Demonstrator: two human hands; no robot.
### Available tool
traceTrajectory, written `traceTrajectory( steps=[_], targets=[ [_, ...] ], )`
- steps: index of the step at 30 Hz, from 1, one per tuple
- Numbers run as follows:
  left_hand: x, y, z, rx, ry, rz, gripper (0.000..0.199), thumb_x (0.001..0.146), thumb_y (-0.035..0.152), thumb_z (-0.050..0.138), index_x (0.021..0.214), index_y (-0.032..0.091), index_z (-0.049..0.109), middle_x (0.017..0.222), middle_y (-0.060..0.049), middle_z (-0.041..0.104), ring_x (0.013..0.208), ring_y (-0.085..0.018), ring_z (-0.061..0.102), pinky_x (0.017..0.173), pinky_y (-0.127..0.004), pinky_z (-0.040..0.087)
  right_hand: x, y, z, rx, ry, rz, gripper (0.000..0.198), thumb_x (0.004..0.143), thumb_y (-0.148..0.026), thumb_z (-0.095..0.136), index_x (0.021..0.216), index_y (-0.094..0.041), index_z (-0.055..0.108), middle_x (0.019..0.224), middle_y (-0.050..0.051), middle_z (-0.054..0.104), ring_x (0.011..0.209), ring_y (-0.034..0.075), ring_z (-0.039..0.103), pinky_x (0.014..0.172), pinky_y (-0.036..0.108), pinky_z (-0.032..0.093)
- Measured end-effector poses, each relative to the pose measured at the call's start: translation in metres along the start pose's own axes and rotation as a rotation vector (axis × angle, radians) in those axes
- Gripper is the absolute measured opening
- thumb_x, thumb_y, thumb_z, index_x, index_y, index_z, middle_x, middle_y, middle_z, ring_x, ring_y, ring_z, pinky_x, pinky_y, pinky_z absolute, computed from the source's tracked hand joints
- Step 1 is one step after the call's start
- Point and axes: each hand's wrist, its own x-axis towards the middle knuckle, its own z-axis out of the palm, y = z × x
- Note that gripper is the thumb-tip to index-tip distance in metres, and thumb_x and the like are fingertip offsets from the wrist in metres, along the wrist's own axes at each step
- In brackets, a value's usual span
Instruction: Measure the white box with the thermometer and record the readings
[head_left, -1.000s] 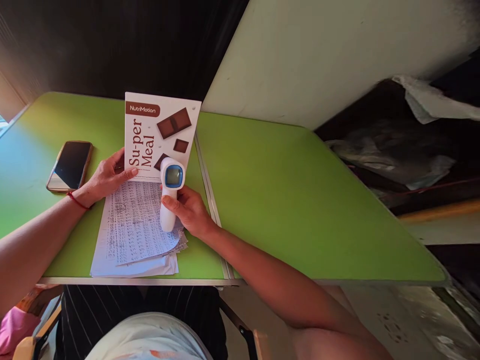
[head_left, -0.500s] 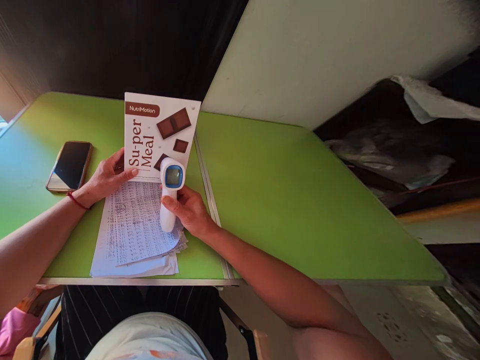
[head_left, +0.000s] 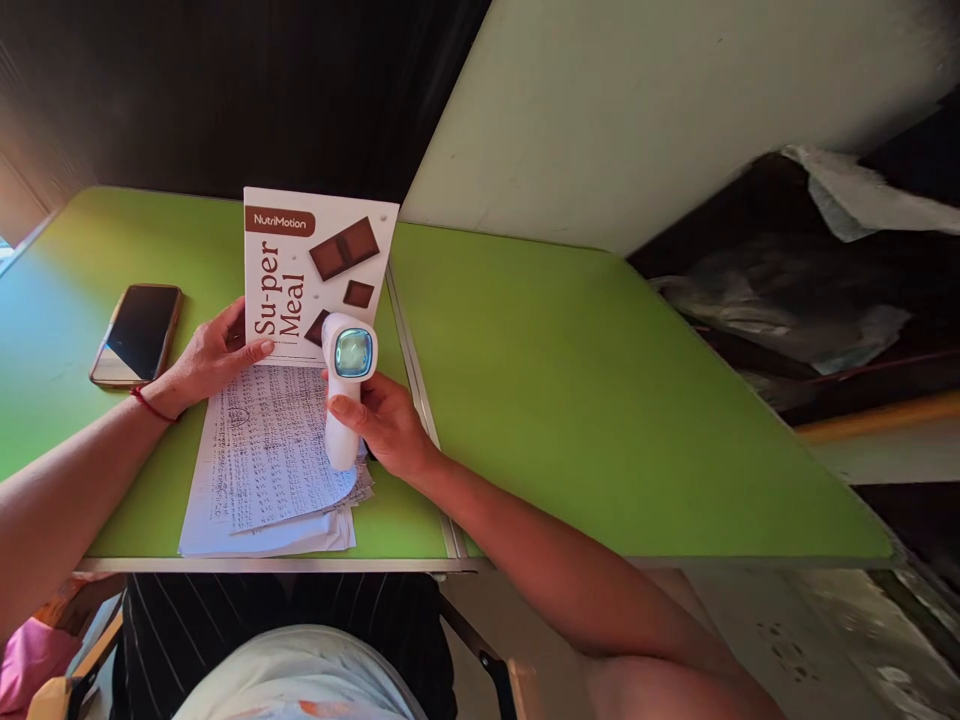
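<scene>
Right hand (head_left: 391, 425): closed around the handle of a white infrared thermometer (head_left: 348, 386), thumb across its near side. I hold it just in front of the box's lower right corner; contact cannot be told. Handle's long axis near upright, base slanting slightly toward me; blue-rimmed screen (head_left: 353, 352) lit and facing me, reading illegible.

Left hand (head_left: 214, 358): grasping the lower left edge of a white meal box (head_left: 300, 275), thumb on the front. Box stands taller than wide, printed face toward me. "NutriMotion" reads across; "Su-per Meal" runs bottom to top, beside chocolate pieces.

Handwritten sheets (head_left: 262, 470) lie below on the green worktop (head_left: 600, 420), script too small to read.
</scene>
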Motion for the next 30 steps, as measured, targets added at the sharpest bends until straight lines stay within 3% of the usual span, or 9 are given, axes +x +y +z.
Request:
traceTrajectory(
  steps=[9,12,16,19,23,26,30],
  targets=[
    [0.001,-0.006,0.004,-0.085,0.026,0.062,0.068,0.088,0.06,0.083,0.14,0.021,0.063,0.131,-0.013,0.076,0.122,-0.034,0.073,0.104,-0.049,0.065,0.0,-0.001,-0.004,-0.074,0.03,-0.091,0.056,0.075,-0.077,0.08,0.091,-0.025,0.067,0.08,0.0,0.067,0.07,0.016,0.06,0.064,0.033,0.056],
    [0.002,-0.018,0.004,-0.087,0.094,0.107,0.076,0.088,0.059,0.084,0.148,0.024,0.056,0.139,-0.013,0.072,0.126,-0.033,0.072,0.11,-0.052,0.062,0.006,-0.001,-0.018,-0.199,0.128,-0.164,0.051,0.077,-0.072,0.079,0.093,-0.024,0.067,0.081,0.001,0.068,0.074,0.018,0.063,0.065,0.034,0.055],
    [0.007,-0.037,-0.003,-0.039,0.218,0.183,0.087,0.086,0.057,0.087,0.155,0.03,0.042,0.145,-0.012,0.067,0.134,-0.033,0.067,0.117,-0.052,0.056,0.021,-0.002,-0.053,-0.511,0.356,-0.206,0.048,0.078,-0.064,0.076,0.102,-0.022,0.071,0.089,0.004,0.075,0.079,0.022,0.067,0.072,0.039,0.056],
    [0.011,-0.042,-0.011,0.027,0.265,0.181,0.089,0.086,0.061,0.085,0.155,0.03,0.038,0.145,-0.013,0.066,0.137,-0.032,0.065,0.118,-0.049,0.055,0.032,-0.003,-0.082,-0.838,0.497,-0.069,0.043,0.078,-0.054,0.078,0.105,-0.021,0.074,0.098,0.009,0.079,0.084,0.027,0.07,0.077,0.045,0.057],
    [0.016,-0.04,-0.016,0.107,0.262,0.11,0.088,0.086,0.065,0.079,0.153,0.028,0.037,0.148,-0.016,0.064,0.139,-0.031,0.064,0.116,-0.043,0.055,0.039,-0.003,-0.107,-1.138,0.502,0.197,0.036,0.084,-0.043,0.077,0.11,-0.018,0.077,0.106,0.016,0.081,0.095,0.034,0.075,0.081,0.046,0.057],
    [0.019,-0.041,-0.015,0.148,0.263,0.072,0.087,0.084,0.06,0.079,0.152,0.025,0.038,0.149,-0.016,0.063,0.139,-0.03,0.064,0.114,-0.042,0.057,0.042,-0.001,-0.115,-1.226,0.52,0.298,0.038,0.086,-0.041,0.078,0.115,-0.016,0.078,0.107,0.018,0.081,0.098,0.036,0.076,0.08,0.046,0.057],
    [0.019,-0.043,-0.014,0.192,0.315,-0.026,0.074,0.08,0.042,0.081,0.143,0.025,0.046,0.147,-0.014,0.064,0.137,-0.032,0.065,0.108,-0.045,0.062,0.044,0.002,-0.12,-1.239,0.513,0.334,0.04,0.088,-0.043,0.078,0.117,-0.016,0.077,0.111,0.02,0.08,0.102,0.039,0.076,0.083,0.049,0.056]
  ],
)
